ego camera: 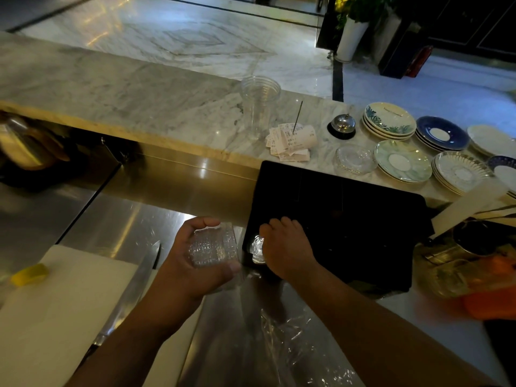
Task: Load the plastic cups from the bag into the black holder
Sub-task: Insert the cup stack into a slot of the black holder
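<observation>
The steel table [139, 216] carries everything here, and the black holder [349, 219] sits at its right, against the marble ledge. The loose plastic bag [296, 344] trails from below my wrists toward the holder. That film is my main worry, I think: it could get dragged in with the cups and jam the opening. My left hand [192, 263] is wrapped around a stack of plastic cups [213, 245], thumb underneath, fingers over the top. The stack lies roughly level, long axis running left to right, its far end aimed at the holder's near-left corner. My right hand [287, 247] presses on the holder, curled at a clear cup end [257, 246]. Squeeze too hard and the thin cups may buckle or skew off line.
</observation>
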`<action>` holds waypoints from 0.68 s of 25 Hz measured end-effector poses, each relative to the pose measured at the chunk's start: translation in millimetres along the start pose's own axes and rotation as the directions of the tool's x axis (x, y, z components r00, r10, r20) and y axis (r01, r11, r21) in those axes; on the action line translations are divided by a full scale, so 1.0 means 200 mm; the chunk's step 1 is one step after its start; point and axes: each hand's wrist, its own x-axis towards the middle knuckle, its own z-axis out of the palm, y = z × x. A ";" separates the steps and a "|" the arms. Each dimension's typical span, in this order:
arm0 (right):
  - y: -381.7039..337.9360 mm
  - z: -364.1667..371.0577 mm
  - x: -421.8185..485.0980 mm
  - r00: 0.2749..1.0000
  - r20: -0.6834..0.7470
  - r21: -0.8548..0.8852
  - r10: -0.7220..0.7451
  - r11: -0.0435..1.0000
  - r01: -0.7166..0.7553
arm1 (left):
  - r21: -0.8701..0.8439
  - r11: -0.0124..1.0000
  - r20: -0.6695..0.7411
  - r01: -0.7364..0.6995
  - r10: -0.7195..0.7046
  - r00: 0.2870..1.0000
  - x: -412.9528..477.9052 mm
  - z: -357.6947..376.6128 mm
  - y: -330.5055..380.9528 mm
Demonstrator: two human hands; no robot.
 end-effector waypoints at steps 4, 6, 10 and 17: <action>-0.08 0.02 -0.06 0.962 0.214 -0.132 -0.168 0.971 0.199 | -0.020 1.000 -0.010 0.000 0.000 1.000 -0.01 -0.01 -0.02; -0.13 0.02 -0.07 0.936 0.292 -0.218 -0.196 0.940 0.265 | -0.018 1.000 -0.014 0.010 -0.010 1.000 -0.01 -0.01 -0.04; -0.19 0.04 -0.09 0.885 0.430 -0.320 -0.176 0.888 0.332 | -0.016 1.000 -0.021 0.004 -0.005 1.000 -0.02 -0.02 -0.05; -0.11 -0.17 -0.19 0.979 0.108 0.049 -0.174 0.984 0.170 | -0.014 1.000 0.020 0.002 -0.002 1.000 -0.02 0.01 0.00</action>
